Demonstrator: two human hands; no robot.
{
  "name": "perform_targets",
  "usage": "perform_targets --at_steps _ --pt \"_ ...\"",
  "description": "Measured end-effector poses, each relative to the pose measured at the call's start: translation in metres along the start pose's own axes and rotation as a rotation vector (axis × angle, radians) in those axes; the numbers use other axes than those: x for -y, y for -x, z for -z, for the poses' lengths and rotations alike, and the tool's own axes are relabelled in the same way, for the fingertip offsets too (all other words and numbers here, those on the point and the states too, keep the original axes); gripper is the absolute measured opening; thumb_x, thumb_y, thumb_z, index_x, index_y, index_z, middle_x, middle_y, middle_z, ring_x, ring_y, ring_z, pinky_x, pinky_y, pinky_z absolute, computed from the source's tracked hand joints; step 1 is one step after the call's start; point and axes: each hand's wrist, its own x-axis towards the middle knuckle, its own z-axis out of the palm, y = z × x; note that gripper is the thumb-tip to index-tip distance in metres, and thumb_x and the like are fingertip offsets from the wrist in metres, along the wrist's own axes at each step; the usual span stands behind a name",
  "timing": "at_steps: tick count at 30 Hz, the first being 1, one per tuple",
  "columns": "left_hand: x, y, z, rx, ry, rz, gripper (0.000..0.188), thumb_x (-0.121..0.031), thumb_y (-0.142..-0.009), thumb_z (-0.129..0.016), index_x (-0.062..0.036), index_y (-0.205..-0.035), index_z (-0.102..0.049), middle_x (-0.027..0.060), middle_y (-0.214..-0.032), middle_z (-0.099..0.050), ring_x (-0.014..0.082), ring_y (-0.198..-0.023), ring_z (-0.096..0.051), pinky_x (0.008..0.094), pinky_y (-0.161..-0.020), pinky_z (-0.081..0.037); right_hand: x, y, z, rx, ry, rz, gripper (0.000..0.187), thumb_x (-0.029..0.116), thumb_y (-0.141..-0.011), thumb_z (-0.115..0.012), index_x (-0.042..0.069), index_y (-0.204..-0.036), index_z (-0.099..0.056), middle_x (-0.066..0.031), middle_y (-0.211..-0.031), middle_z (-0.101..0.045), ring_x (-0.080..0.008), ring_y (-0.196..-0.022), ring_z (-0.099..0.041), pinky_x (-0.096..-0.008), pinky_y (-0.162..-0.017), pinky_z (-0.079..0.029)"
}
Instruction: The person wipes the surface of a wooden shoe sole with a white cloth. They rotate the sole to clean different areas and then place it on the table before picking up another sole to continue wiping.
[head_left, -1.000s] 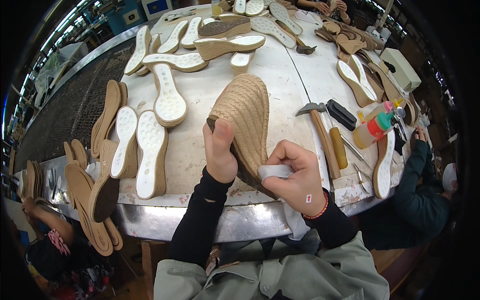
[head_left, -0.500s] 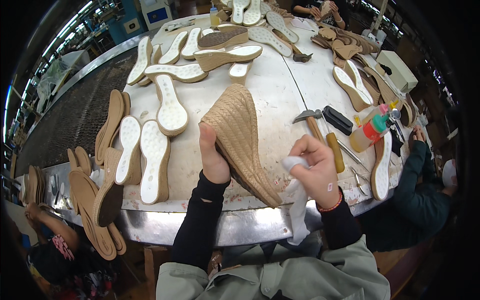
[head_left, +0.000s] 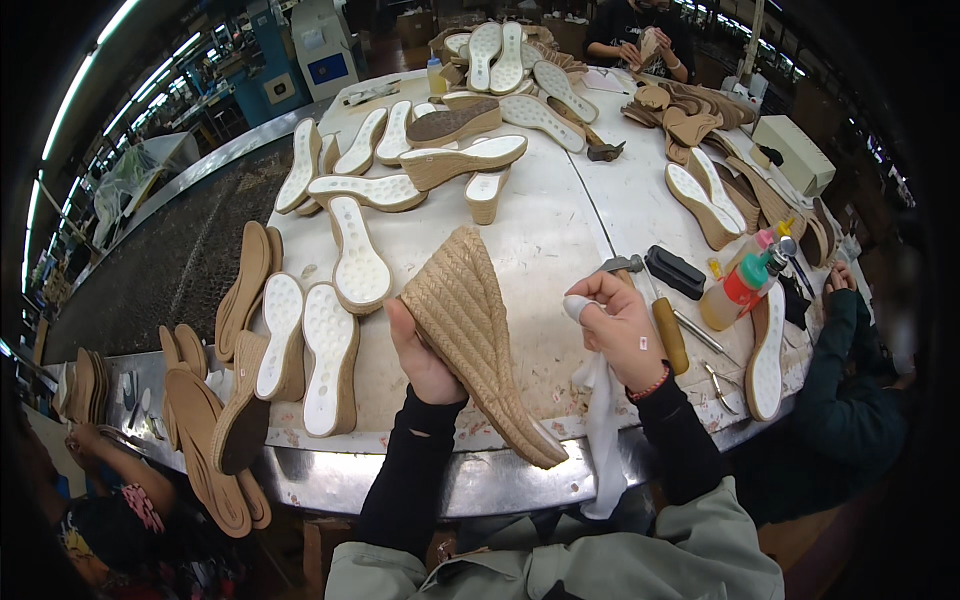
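A wedge shoe sole (head_left: 475,335) wrapped in tan braided cord is gripped by my left hand (head_left: 425,352) at its thick heel end. Its narrow toe end points down toward the table's near edge, with the braided side facing up. To its right, my right hand (head_left: 625,335) pinches a white cloth (head_left: 600,420), part of which covers a fingertip while the rest dangles over the metal edge. The right hand is apart from the sole. A hammer (head_left: 630,268) lies partly behind my right hand, beside a yellow-handled tool (head_left: 670,335).
White-topped wedge soles (head_left: 330,355) lie across the table's left and far parts. Flat tan insoles (head_left: 205,440) overhang the left edge. Rightward are a black brush-like block (head_left: 675,272), pliers (head_left: 718,388), a glue bottle (head_left: 735,295) and another sole (head_left: 767,350). Co-workers' hands (head_left: 840,277) show around the table.
The view has tilted, so the table sits lower in the picture. My left hand has turned the sole slightly, showing more of its braided side. My right hand still pinches the cloth.
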Motion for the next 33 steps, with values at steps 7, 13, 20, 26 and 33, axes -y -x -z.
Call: perform_targets --at_steps 7,13,20,26,33 --pt "-0.004 0.006 -0.002 0.076 -0.164 -0.115 0.119 -0.087 -0.067 -0.036 0.0065 -0.139 -0.021 0.0123 -0.076 -0.056 0.0145 -0.055 -0.056 0.0247 -0.045 -0.048 -0.013 -0.001 0.004 0.001 -0.231 -0.068 0.009 0.007 -0.087 -0.055 0.002 -0.094 -0.055 0.0035 -0.067 -0.048 -0.0016 -0.047 -0.038 -0.0183 -0.044 -0.03" --pt "-0.029 0.02 -0.035 0.158 -0.323 -0.182 0.128 -0.079 -0.053 -0.065 0.0116 -0.136 -0.027 0.0149 -0.118 -0.053 0.0184 -0.103 -0.055 0.0291 -0.088 -0.044 0.042 0.032 -0.006 0.072 -0.31 0.09 0.017 0.009 -0.089 -0.053 -0.001 -0.103 -0.057 0.0023 -0.071 -0.049 -0.0013 -0.049 -0.039 -0.0179 -0.046 -0.031" --pt "-0.056 0.023 -0.055 0.662 -0.929 -0.445 0.096 -0.042 -0.047 -0.089 0.0026 -0.125 -0.052 0.0088 -0.08 -0.06 0.0157 -0.072 -0.06 0.0268 -0.067 -0.045 0.083 0.077 0.001 0.282 -0.039 0.229 0.021 0.012 -0.088 -0.06 -0.001 -0.104 -0.06 -0.0001 -0.083 -0.054 -0.0024 -0.063 -0.048 -0.0176 -0.055 -0.038" --pt "-0.059 0.03 -0.08 0.845 -1.43 -0.377 0.089 -0.039 -0.043 -0.087 -0.0143 -0.124 -0.058 0.0036 -0.074 -0.053 0.0201 -0.065 -0.053 0.0324 -0.064 -0.039 0.05 0.093 0.027 0.181 -0.077 0.201 0.008 0.006 -0.086 -0.061 -0.002 -0.087 -0.058 -0.0026 -0.089 -0.052 -0.0058 -0.079 -0.051 -0.0205 -0.068 -0.042" --pt "-0.015 0.033 -0.048 0.784 -1.714 -0.231 0.108 -0.047 -0.042 -0.084 -0.0209 -0.138 -0.04 0.0047 -0.108 -0.055 0.0261 -0.112 -0.048 0.0592 -0.098 -0.018 -0.05 0.106 0.036 -0.052 0.154 0.217 0.006 0.0 -0.081 -0.059 -0.003 -0.086 -0.058 -0.0051 -0.088 -0.054 -0.0102 -0.08 -0.054 -0.0235 -0.072 -0.043"
